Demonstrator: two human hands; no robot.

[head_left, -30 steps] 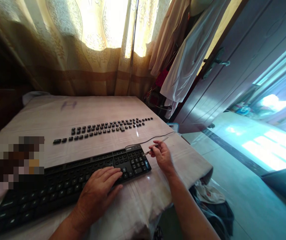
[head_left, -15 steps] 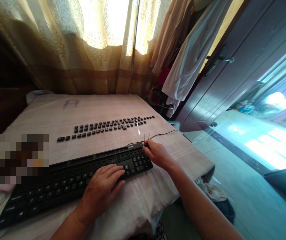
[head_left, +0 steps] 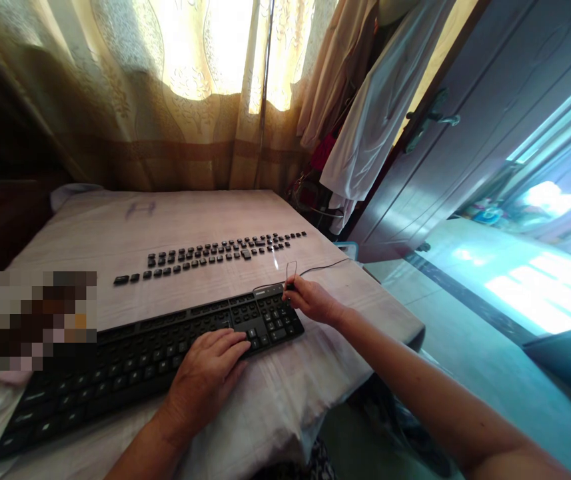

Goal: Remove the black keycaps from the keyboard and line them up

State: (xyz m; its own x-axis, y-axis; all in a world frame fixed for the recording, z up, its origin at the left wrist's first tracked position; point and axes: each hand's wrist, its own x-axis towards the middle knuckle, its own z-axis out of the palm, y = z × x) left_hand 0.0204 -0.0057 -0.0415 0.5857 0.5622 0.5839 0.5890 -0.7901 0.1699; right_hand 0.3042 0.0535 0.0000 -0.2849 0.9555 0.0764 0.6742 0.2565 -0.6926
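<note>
A black keyboard [head_left: 155, 350] lies at a slant on the cloth, with keys gone from its upper rows on the right. Across its lower edge rests my left hand [head_left: 209, 367], open, fingers stretched flat near the arrow keys. My right hand [head_left: 312, 301] is closed in a pinch at the number pad's upper corner. It grips a thin wire keycap puller [head_left: 292, 265], whose wire loop sticks up above the fingers. What lies under the fingertips is too small to make out. Loose black keycaps [head_left: 215, 250] lie in rows behind the keyboard.
A pale cloth covers the table [head_left: 205, 213]. The keyboard cable [head_left: 325, 267] runs off to the right edge. Behind hang curtains [head_left: 165, 133] and clothes [head_left: 365, 120]. A door [head_left: 445, 133] stands at the right, and a blurred patch [head_left: 30, 320] covers the left side.
My right hand has shifted slightly, and the wire loop stands a little higher. My left hand stays in place on the keyboard. The view has moved a little.
</note>
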